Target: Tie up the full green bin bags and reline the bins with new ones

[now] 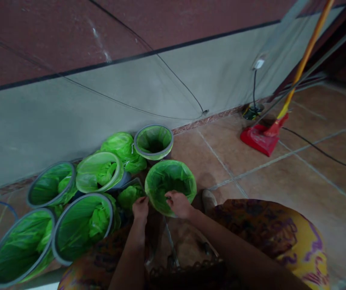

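A small bin lined with a green plastic bag (170, 181) stands on the tiled floor just in front of me. My right hand (179, 203) grips the near edge of that green liner at the rim. My left hand (140, 208) pinches the liner's left near edge, fingers closed on the plastic. Several other grey-rimmed bins with green liners cluster to the left, among them one (154, 141) behind it and one (84, 225) beside my left arm.
A grey wall with thin black cables (173, 76) runs behind the bins. A red dustpan (262, 139) and an orange broom handle (304, 60) lean at the right. A black cord (320, 151) crosses the brown floor tiles. My patterned clothing (266, 237) fills the lower right.
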Motion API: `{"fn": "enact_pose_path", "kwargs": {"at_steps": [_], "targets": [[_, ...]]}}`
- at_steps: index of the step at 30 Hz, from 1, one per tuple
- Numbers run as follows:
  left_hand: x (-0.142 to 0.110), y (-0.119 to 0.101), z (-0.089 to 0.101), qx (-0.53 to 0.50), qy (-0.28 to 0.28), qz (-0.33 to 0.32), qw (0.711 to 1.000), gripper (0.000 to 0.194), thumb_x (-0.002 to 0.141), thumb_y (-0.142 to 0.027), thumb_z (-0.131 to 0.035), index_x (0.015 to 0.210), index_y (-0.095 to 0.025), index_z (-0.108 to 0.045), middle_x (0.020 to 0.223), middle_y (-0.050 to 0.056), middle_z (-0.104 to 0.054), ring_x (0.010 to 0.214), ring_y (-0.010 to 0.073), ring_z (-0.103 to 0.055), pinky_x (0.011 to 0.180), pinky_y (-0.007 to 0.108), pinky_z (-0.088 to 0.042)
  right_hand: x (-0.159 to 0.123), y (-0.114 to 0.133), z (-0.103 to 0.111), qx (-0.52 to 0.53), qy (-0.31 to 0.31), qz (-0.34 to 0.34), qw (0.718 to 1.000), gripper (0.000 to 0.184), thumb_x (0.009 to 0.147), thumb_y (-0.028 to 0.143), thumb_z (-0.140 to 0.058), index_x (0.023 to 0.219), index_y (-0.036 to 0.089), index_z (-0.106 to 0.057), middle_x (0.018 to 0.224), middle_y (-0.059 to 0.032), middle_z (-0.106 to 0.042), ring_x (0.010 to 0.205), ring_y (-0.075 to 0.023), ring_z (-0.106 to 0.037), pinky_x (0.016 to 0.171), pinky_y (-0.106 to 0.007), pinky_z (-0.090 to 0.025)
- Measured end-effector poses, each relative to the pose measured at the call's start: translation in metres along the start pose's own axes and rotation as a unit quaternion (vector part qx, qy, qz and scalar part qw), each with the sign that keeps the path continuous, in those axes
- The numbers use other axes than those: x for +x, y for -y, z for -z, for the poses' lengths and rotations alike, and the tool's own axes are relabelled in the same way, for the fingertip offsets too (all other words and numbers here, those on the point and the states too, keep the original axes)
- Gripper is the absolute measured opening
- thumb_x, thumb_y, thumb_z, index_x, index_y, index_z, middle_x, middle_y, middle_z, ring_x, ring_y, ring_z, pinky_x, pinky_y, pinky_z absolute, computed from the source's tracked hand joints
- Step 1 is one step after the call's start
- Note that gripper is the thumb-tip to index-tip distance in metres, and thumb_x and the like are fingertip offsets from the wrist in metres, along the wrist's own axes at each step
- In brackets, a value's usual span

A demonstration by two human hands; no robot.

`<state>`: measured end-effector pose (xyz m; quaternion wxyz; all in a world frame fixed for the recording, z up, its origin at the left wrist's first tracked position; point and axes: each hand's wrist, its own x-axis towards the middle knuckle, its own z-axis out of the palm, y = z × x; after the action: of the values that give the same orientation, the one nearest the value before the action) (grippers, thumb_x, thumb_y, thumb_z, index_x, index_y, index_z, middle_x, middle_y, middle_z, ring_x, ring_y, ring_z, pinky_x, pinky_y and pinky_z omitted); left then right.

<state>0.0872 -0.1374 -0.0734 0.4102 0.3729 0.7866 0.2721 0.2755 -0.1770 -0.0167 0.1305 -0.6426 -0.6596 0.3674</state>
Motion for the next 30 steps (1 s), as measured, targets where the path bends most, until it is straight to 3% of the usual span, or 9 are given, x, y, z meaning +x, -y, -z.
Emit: {"fn": "enact_pose_path", "kwargs": {"at_steps": [7, 13, 18, 24, 27, 30], "targets": [[0.003, 0.007, -0.001, -0.074, -0.012, 0.003, 0.997, 0.020, 0.074, -0.031, -0.056, 0.073, -0.016, -0.068, 0.066, 0.003, -0.069, 0.060, 0.0168, -0.065, 0.060, 0.028, -0.052, 0.010, 0.026, -0.036, -0.058, 0.040, 0.032, 0.997, 0.033, 0.089, 0.019, -0.050, 0.118, 0.014, -0.065, 0.115, -0.0132, -0.068, 0.110, -0.0237, -0.062, 0.098, -0.034, -0.044], [0.014, 0.002, -0.001, -0.061, -0.032, -0.042, 0.997, 0.014, 0.060, -0.033, -0.071, 0.060, -0.020, -0.066, 0.064, 0.002, -0.067, 0.068, 0.0186, -0.063, 0.068, 0.028, -0.048, 0.008, 0.033, -0.054, -0.067, 0.042, 0.030, 0.996, 0.031, 0.091, 0.018, -0.047, 0.117, 0.015, -0.063, 0.118, -0.0131, -0.066, 0.115, -0.0246, -0.058, 0.100, -0.036, -0.042], [0.015, 0.012, -0.007, -0.122, -0.040, -0.011, 0.992, 0.017, 0.060, -0.036, -0.068, 0.063, -0.019, -0.065, 0.064, 0.002, -0.065, 0.066, 0.0176, -0.061, 0.066, 0.030, -0.047, 0.006, 0.026, -0.058, -0.060, 0.039, 0.036, 0.997, 0.047, 0.091, 0.023, -0.049, 0.137, 0.012, -0.050, 0.128, -0.0146, -0.063, 0.121, -0.0258, -0.056, 0.102, -0.036, -0.042], [0.014, 0.016, -0.015, -0.208, 0.009, 0.046, 0.977, 0.034, 0.057, -0.047, -0.067, 0.072, -0.017, -0.062, 0.066, 0.001, -0.064, 0.062, 0.0156, -0.063, 0.064, 0.031, -0.052, 0.010, 0.013, -0.060, -0.128, 0.111, 0.009, 0.985, 0.039, 0.093, 0.019, -0.044, 0.129, 0.010, -0.057, 0.125, -0.0166, -0.066, 0.114, -0.0256, -0.062, 0.096, -0.033, -0.046], [0.013, 0.012, -0.016, -0.191, 0.022, 0.053, 0.980, 0.032, 0.062, -0.044, -0.066, 0.077, -0.016, -0.064, 0.068, 0.002, -0.066, 0.063, 0.0163, -0.065, 0.063, 0.031, -0.054, 0.011, 0.013, -0.058, -0.158, 0.133, -0.011, 0.978, 0.038, 0.091, 0.014, -0.044, 0.125, 0.012, -0.060, 0.121, -0.0166, -0.068, 0.109, -0.0263, -0.065, 0.091, -0.033, -0.048], [0.011, 0.008, -0.013, -0.126, 0.007, 0.043, 0.991, 0.025, 0.070, -0.034, -0.062, 0.085, -0.013, -0.066, 0.071, 0.005, -0.069, 0.067, 0.0187, -0.068, 0.066, 0.033, -0.055, 0.007, 0.019, -0.051, -0.166, 0.137, -0.016, 0.976, 0.038, 0.091, 0.020, -0.049, 0.126, 0.012, -0.059, 0.120, -0.0174, -0.068, 0.108, -0.0284, -0.065, 0.090, -0.034, -0.049]]}}
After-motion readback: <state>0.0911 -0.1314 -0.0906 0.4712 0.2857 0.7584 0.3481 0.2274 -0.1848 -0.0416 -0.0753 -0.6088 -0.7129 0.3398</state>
